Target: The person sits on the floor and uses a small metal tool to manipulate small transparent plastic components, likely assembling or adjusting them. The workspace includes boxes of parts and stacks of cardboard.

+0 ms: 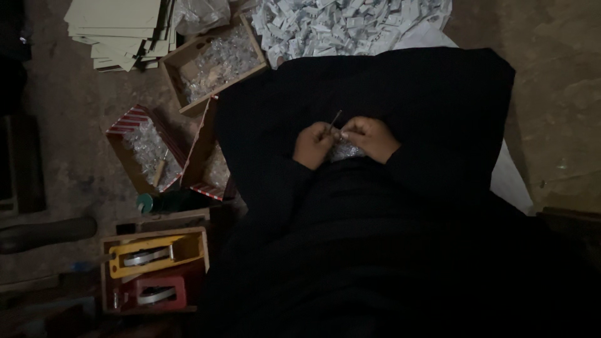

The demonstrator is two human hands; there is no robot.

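My left hand and my right hand meet over my lap, which is covered in black cloth. Their fingertips pinch a thin dark stick-like tool that points up and away between them. Which hand carries it is hard to tell in the dim light. A small heap of clear shiny pieces lies on the cloth just under both hands. Black sleeves cover both wrists.
Left of my lap stand open cardboard boxes of clear pieces. A pile of small white pieces lies at the top, flat card sheets top left. A wooden box with yellow and red tape dispensers sits bottom left.
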